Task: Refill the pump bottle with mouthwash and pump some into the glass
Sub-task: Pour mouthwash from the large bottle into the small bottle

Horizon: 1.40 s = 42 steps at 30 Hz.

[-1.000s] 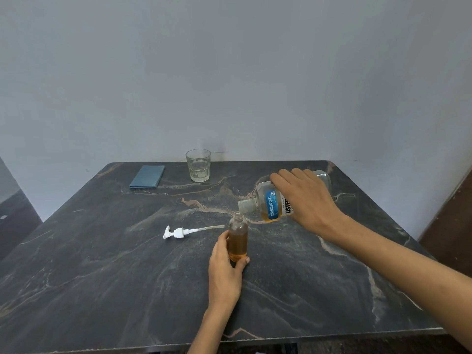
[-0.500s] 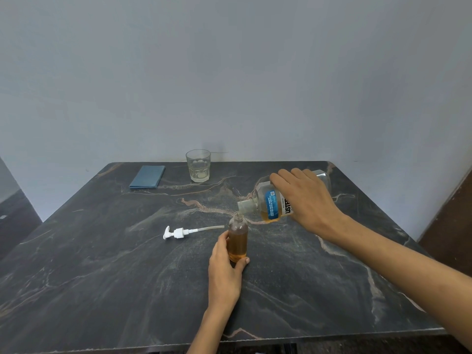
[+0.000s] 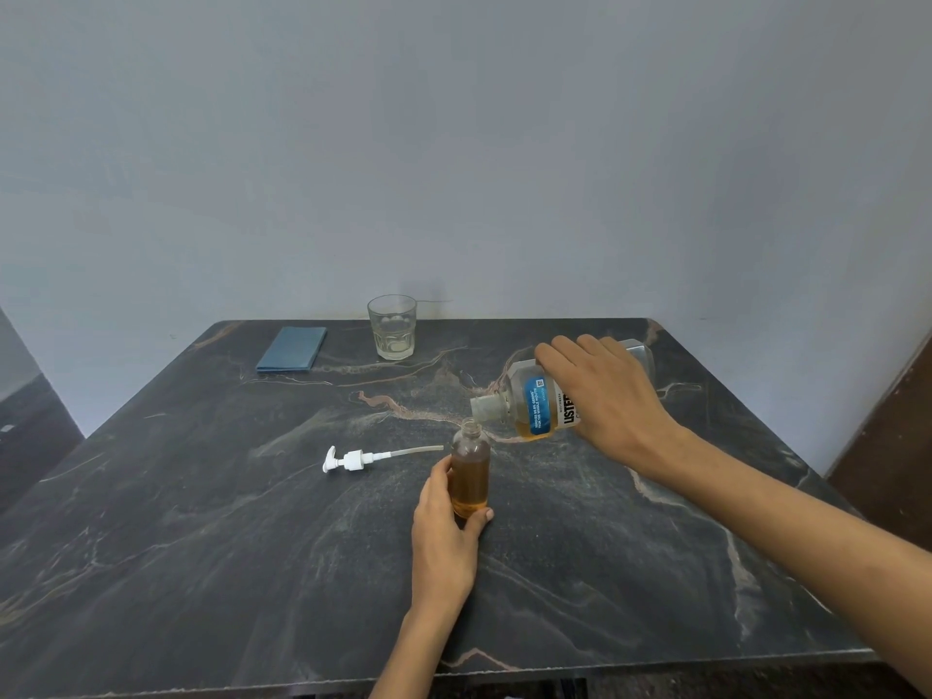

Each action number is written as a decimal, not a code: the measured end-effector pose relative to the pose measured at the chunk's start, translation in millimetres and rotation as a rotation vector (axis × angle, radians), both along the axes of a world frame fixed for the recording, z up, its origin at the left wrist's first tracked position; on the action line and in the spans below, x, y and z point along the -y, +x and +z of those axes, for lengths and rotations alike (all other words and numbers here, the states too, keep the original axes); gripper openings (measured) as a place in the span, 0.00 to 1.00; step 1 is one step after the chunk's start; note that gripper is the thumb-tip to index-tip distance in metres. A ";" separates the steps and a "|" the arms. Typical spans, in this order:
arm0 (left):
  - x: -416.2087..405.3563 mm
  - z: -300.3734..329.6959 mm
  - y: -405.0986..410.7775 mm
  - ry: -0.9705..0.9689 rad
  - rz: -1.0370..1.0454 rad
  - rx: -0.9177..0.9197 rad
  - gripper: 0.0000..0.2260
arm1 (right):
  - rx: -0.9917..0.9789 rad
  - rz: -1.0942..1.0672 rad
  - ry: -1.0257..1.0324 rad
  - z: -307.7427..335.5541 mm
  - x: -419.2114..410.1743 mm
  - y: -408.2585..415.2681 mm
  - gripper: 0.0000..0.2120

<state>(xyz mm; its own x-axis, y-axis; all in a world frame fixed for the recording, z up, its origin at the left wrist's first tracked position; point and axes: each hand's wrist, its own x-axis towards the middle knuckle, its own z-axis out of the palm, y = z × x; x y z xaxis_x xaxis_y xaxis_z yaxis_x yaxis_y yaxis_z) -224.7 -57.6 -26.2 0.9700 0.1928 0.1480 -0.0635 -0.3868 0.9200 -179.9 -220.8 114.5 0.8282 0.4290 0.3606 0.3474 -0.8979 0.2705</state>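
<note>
A small clear pump bottle stands upright mid-table, uncapped and mostly full of amber mouthwash. My left hand grips its lower part from the near side. My right hand holds the large mouthwash bottle tipped on its side, its open neck just above and right of the small bottle's mouth. A little amber liquid lies along its lower side. The white pump head with its tube lies on the table to the left. An empty glass stands at the back.
A folded blue cloth lies at the back left, beside the glass. The dark marble table ends near the bottom of the view; a wall rises behind it and a brown panel stands at the far right.
Almost nothing differs. Both hands keep their holds, and the big bottle stays tipped over the small bottle's mouth.
</note>
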 end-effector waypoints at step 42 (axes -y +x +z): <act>0.2 0.0 0.1 -0.006 0.000 0.005 0.30 | 0.034 0.002 -0.022 -0.1 -0.2 2.4 0.28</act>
